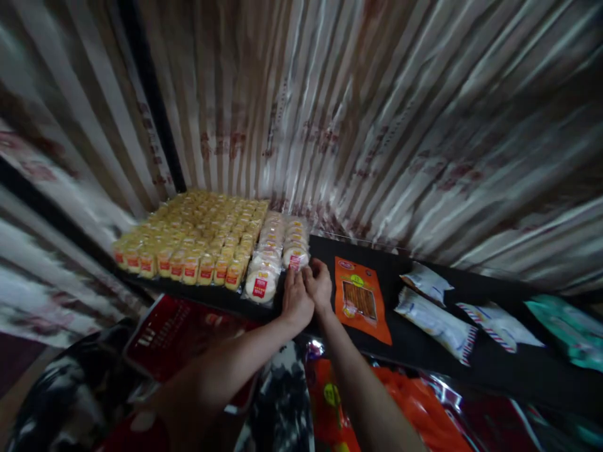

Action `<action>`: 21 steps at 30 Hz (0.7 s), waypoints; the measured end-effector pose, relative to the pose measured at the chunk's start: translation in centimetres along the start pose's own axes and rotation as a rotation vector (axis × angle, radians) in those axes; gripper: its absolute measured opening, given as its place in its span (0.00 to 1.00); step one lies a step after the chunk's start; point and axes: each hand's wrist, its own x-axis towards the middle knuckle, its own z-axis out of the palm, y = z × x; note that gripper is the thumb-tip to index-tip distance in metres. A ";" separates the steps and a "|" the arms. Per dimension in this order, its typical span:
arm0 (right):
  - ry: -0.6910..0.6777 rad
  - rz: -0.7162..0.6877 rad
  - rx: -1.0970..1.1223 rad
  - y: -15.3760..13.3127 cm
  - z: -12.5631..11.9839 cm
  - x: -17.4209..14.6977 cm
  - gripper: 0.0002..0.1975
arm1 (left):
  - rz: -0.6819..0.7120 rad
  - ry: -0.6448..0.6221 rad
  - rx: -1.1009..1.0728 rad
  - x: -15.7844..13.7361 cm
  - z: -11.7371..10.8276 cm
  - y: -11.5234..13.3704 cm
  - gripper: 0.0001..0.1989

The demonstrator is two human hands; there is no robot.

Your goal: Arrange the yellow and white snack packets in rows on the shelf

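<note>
Both my hands meet at the front of the shorter row of wrapped round white cakes. My left hand has its fingers stretched forward, with the tips at the lower edge of the front cake and its red label. Beside it, touching it, my right hand is closed with bent fingers; what lies inside, if anything, is hidden. A longer row of the same round cakes stands just left of my hands. Right of them lies a flat orange snack packet with a clear window.
Many small yellow wrapped cakes fill the black shelf's left end. White snack packets and a green packet lie on the black shelf to the right. Red bags and orange bags sit below. A striped curtain hangs behind.
</note>
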 end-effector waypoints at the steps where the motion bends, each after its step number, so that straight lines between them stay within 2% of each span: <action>1: 0.030 -0.014 0.008 -0.2 -0.2 -0.5 0.24 | 0.018 0.005 -0.007 -0.6 -0.3 0.1 0.26; 4: 0.064 -0.057 0.057 -1.2 -0.8 -2.8 0.23 | 0.047 0.001 -0.008 -2.9 -1.7 0.0 0.24; 8: -0.015 -0.065 0.164 -3.1 -0.5 -7.1 0.19 | 0.090 -0.019 -0.066 -6.7 -4.9 -1.1 0.27; 12: -0.149 -0.108 0.240 -5.5 0.6 -12.5 0.16 | 0.184 -0.003 -0.095 -10.4 -8.5 -3.9 0.29; 15: -0.268 -0.174 0.223 -6.9 2.1 -16.3 0.13 | 0.209 0.038 -0.086 -12.4 -11.2 -6.8 0.22; 18: -0.406 -0.253 0.165 -7.2 4.4 -19.1 0.13 | 0.138 0.023 -0.040 -12.9 -13.7 -10.0 0.15; 21: -0.596 -0.254 0.008 -6.2 7.5 -20.7 0.16 | -0.117 -0.066 0.021 -12.1 -15.5 -13.2 0.14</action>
